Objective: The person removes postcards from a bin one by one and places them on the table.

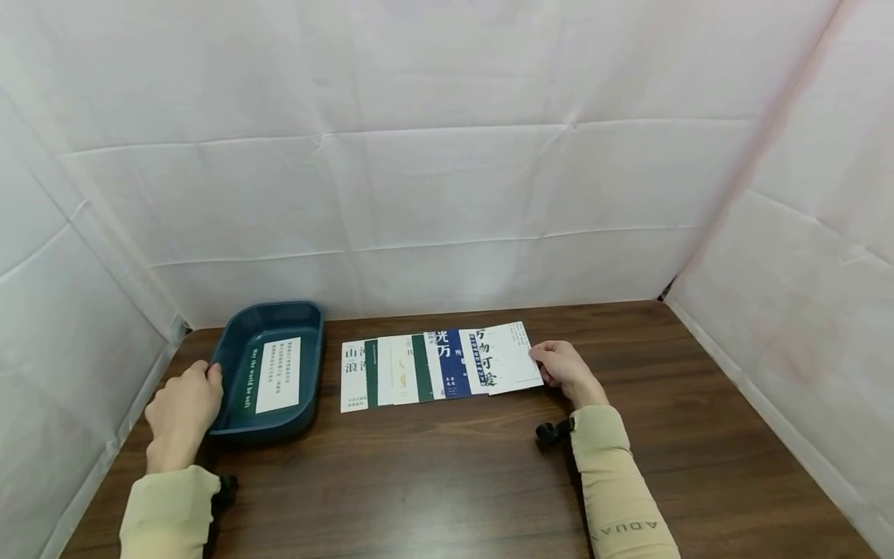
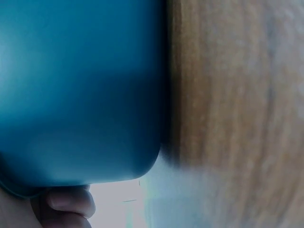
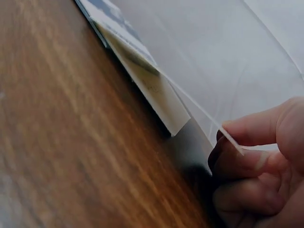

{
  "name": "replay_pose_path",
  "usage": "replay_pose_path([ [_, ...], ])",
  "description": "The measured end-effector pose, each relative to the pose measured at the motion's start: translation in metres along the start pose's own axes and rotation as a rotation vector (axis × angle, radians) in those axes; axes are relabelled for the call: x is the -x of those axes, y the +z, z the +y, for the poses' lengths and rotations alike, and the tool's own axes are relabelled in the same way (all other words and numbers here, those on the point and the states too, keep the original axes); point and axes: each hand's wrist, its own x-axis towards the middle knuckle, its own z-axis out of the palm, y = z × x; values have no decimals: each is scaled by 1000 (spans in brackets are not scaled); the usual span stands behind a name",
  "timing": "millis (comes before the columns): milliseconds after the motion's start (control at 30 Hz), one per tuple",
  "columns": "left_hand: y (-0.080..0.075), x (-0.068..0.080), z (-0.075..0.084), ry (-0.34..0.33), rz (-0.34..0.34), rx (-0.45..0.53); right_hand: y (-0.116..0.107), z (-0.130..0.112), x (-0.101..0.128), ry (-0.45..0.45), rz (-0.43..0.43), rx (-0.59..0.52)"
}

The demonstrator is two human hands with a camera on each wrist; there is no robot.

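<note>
Sleeve (image 1: 618,528) reads "AQUA"; right hand (image 1: 564,371) pinches top card (image 1: 510,359); left hand (image 1: 183,411) grips tray (image 1: 233,345).

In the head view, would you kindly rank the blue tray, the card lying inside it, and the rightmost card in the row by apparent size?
1. Blue tray, clearly the largest.
2. The rightmost card, pinched by the right hand, and the card in the tray look about alike; overlap and lifting leave their order unsure.
</note>
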Motion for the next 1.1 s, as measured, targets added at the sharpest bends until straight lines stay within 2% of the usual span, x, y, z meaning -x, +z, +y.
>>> replay_pose_path([
  [267,0,2,0,2,3,5,8,-2,-2,5,60,101],
  [533,1,2,-4,52,36,10,12,-5,-1,-13,114,198],
  [1100,0,2,-3,42,22,8,17,-9,1,11,162,286],
])
